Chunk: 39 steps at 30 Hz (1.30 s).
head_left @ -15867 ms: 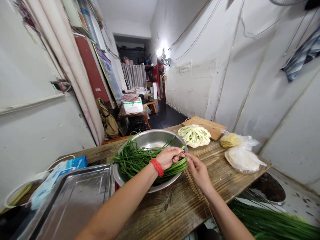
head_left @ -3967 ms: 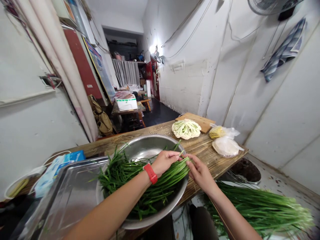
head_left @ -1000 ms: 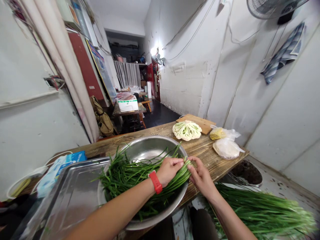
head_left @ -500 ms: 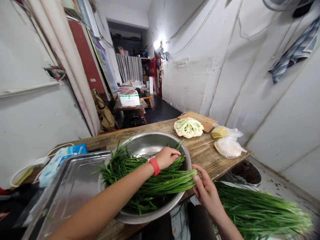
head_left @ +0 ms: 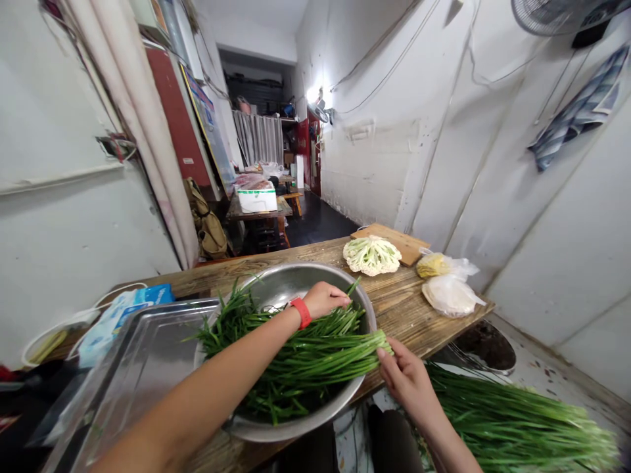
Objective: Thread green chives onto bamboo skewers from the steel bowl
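Observation:
A big metal bowl (head_left: 269, 276) on the wooden table (head_left: 409, 305) holds a heap of green chives (head_left: 305, 358); a neat bundle of them lies across it with its cut ends over the right rim. My left hand (head_left: 323, 299), a red band on its wrist, reaches into the bowl's far side with fingers curled on chive stalks. My right hand (head_left: 407, 378) is just off the table's near edge, its fingertips touching the bundle's cut ends and nothing gripped in it.
A steel tray (head_left: 148, 368) lies left of the bowl, with a blue tissue pack (head_left: 123, 312) behind it. Cauliflower (head_left: 372, 255), a cutting board (head_left: 407, 241) and two plastic bags (head_left: 448, 295) sit at the far right. More chives (head_left: 517, 427) lie low on the right.
My left hand let go of the bundle's ends and moved back into the bowl. My right hand dropped below the rim and now touches the cut ends. The bowl stayed near the table's edge.

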### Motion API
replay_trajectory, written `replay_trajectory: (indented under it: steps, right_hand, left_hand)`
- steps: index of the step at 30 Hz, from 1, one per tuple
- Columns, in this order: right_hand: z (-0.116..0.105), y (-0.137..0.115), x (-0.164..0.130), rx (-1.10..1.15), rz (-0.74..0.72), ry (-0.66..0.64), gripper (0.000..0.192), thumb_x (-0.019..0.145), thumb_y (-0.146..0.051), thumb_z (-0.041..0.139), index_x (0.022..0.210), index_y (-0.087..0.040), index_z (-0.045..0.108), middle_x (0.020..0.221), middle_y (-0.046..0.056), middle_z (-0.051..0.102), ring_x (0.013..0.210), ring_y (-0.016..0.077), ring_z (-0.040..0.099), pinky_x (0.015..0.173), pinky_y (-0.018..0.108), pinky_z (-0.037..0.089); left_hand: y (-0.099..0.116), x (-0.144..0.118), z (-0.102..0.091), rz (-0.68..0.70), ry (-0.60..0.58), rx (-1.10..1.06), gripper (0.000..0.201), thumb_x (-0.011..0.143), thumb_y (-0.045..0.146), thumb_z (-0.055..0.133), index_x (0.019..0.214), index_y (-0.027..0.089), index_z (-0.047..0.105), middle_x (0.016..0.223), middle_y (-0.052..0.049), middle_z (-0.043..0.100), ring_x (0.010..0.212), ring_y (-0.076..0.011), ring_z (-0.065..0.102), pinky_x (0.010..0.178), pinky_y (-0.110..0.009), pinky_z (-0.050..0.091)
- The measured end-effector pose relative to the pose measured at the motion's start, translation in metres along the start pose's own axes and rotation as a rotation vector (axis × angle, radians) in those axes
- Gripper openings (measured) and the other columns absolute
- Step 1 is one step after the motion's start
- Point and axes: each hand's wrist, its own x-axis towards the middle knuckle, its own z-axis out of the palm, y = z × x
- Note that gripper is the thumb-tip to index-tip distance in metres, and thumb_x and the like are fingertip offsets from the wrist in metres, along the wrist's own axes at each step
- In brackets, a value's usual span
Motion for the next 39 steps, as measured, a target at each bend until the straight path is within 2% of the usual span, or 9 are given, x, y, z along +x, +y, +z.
replay_trajectory:
  steps: [3, 7, 9, 12, 15, 22, 26, 31, 39]
  right_hand:
    - [0.000, -0.008, 0.007, 0.043, -0.007, -0.036, 0.035, 0.080, -0.042, 0.051, 0.100, -0.014, 0.050, 0.048, -0.009, 0.024, 0.040, 0.0036, 0.019, 0.037, 0.017, 0.014]
    - [0.000, -0.013, 0.002, -0.025, -0.024, -0.067, 0.034, 0.081, -0.042, 0.050, 0.100, -0.014, 0.053, 0.051, -0.007, 0.030, 0.042, 0.0043, 0.022, 0.039, 0.017, 0.017]
    - [0.000, -0.012, -0.005, -0.070, -0.015, -0.052, 0.036, 0.080, -0.043, 0.050, 0.101, -0.015, 0.055, 0.052, -0.005, 0.035, 0.042, 0.0049, 0.024, 0.039, 0.018, 0.020]
    - [0.000, -0.007, -0.015, -0.105, -0.012, -0.009, 0.038, 0.079, -0.044, 0.050, 0.103, -0.016, 0.056, 0.057, -0.002, 0.045, 0.044, 0.0064, 0.031, 0.042, 0.018, 0.026]
    - [0.000, -0.003, -0.017, -0.094, -0.013, -0.003, 0.036, 0.080, -0.042, 0.050, 0.105, -0.016, 0.055, 0.065, 0.000, 0.049, 0.050, 0.0076, 0.037, 0.045, 0.018, 0.030]
    - [0.000, -0.001, -0.015, -0.058, -0.008, -0.003, 0.031, 0.082, -0.038, 0.049, 0.105, -0.018, 0.053, 0.058, -0.003, 0.041, 0.048, 0.0069, 0.032, 0.043, 0.017, 0.026]
    - [0.000, -0.003, -0.013, -0.061, 0.002, -0.016, 0.032, 0.082, -0.040, 0.048, 0.104, -0.018, 0.053, 0.053, -0.005, 0.035, 0.043, 0.0054, 0.023, 0.039, 0.018, 0.019]
    - [-0.002, -0.015, 0.002, -0.058, -0.028, -0.044, 0.035, 0.080, -0.043, 0.050, 0.101, -0.015, 0.053, 0.048, -0.007, 0.027, 0.042, 0.0050, 0.021, 0.038, 0.018, 0.016]
    - [0.005, -0.038, 0.037, -0.011, -0.097, -0.092, 0.040, 0.075, -0.047, 0.055, 0.097, -0.014, 0.053, 0.052, -0.007, 0.030, 0.042, 0.0039, 0.021, 0.039, 0.018, 0.015]
  left_hand:
    - [-0.004, -0.006, -0.012, 0.073, -0.011, 0.061, 0.028, 0.078, 0.041, 0.048, 0.091, 0.025, 0.067, 0.097, 0.000, 0.066, 0.094, -0.0166, 0.056, 0.085, -0.026, 0.035]
    - [-0.001, -0.006, -0.017, -0.176, 0.302, 0.411, 0.031, 0.079, 0.031, 0.049, 0.107, 0.024, 0.059, 0.099, -0.006, 0.064, 0.097, -0.0221, 0.054, 0.094, -0.043, 0.025]
    - [0.003, -0.003, -0.014, -0.142, 0.401, 0.550, 0.049, 0.073, 0.029, 0.058, 0.120, 0.023, 0.048, 0.110, -0.010, 0.059, 0.105, -0.0259, 0.048, 0.093, -0.046, 0.024]
    - [0.009, 0.002, 0.003, 0.079, 0.168, 0.477, 0.037, 0.073, 0.028, 0.058, 0.110, 0.025, 0.056, 0.106, -0.005, 0.061, 0.097, -0.0202, 0.052, 0.083, -0.032, 0.035]
    - [0.010, 0.007, 0.027, 0.057, -0.089, 0.321, 0.013, 0.074, 0.026, 0.057, 0.080, 0.020, 0.067, 0.077, -0.002, 0.066, 0.071, -0.0130, 0.057, 0.065, -0.021, 0.039]
    - [0.000, 0.009, 0.053, 0.124, 0.118, 0.235, 0.014, 0.075, 0.025, 0.053, 0.082, 0.017, 0.064, 0.080, -0.003, 0.061, 0.077, -0.0142, 0.054, 0.069, -0.023, 0.039]
    - [-0.004, 0.010, 0.055, 0.084, 0.122, 0.215, 0.014, 0.071, 0.026, 0.058, 0.078, 0.018, 0.066, 0.077, -0.003, 0.058, 0.074, -0.0145, 0.053, 0.070, -0.026, 0.041]
    - [0.008, 0.018, 0.017, 0.163, 0.336, -0.067, 0.016, 0.072, 0.028, 0.057, 0.076, 0.017, 0.067, 0.097, -0.006, 0.059, 0.089, -0.0159, 0.053, 0.086, -0.030, 0.039]
    - [0.067, 0.024, -0.106, 0.219, 0.524, -0.972, 0.024, 0.075, 0.027, 0.059, 0.093, 0.012, 0.056, 0.089, -0.009, 0.063, 0.079, -0.0153, 0.061, 0.077, -0.034, 0.046]
